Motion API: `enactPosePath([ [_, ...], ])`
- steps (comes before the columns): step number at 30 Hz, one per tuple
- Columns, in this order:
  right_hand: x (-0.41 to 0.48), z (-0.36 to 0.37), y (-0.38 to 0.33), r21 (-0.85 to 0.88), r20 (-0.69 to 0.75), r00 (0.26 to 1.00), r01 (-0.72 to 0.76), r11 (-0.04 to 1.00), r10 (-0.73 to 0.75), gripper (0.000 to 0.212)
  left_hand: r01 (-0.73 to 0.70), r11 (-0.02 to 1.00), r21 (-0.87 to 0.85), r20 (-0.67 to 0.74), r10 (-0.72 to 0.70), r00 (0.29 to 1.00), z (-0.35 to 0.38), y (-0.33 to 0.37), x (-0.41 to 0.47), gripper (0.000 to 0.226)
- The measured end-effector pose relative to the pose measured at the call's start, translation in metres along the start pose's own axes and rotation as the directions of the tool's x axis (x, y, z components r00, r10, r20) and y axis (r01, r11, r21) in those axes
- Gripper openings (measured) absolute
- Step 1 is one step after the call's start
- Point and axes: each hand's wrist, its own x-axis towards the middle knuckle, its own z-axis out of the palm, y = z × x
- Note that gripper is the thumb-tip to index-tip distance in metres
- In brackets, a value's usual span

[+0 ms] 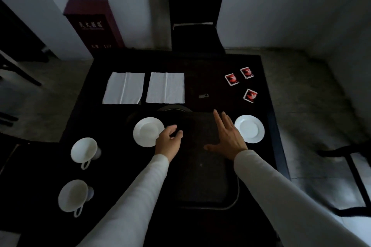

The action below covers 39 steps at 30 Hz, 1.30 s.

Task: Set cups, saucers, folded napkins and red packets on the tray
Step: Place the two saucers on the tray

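Note:
A dark tray (202, 182) lies on the black table before me. A white saucer (147, 131) rests left of it, and my left hand (168, 142) hovers at that saucer's right edge, fingers loosely curled and holding nothing. My right hand (226, 138) is spread flat over the tray's far right part, empty. A second saucer (250, 128) sits just right of that hand. Two white cups (83, 150) (73, 195) lie on their sides at the left. Two white napkins (123, 88) (165, 87) lie flat at the back. Three red packets (231, 79) (247, 72) (250, 95) lie back right.
A small metallic object (203, 96) lies on the table between napkins and packets. A dark chair (195, 32) stands behind the table, a dark red box (94, 24) at the back left against the wall, and another chair frame (353, 182) at the right.

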Motion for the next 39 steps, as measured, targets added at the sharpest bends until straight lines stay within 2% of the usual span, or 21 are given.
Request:
enactPosePath([
  [8,-0.028,-0.024,0.069,-0.001,-0.014,0.999,-0.044,0.999,0.044,0.135,-0.014,1.000,-0.005,0.075,0.015,0.997,0.076,0.025,-0.028,0.045],
  [17,-0.037,-0.041,0.134,-0.006,-0.027,0.998,-0.063,0.998,0.063,0.138,0.045,0.998,-0.040,0.127,-0.040,0.991,0.148,0.042,-0.041,0.046],
  [33,0.006,-0.030,0.200,0.019,0.118,0.992,-0.051,0.999,0.049,0.138,0.215,0.972,-0.091,0.214,-0.191,0.958,0.230,0.053,-0.001,0.043],
  [39,0.026,-0.022,0.211,0.038,0.164,0.986,-0.046,0.998,0.039,0.143,0.219,0.975,-0.048,0.209,-0.205,0.956,0.250,0.050,0.013,0.045],
])
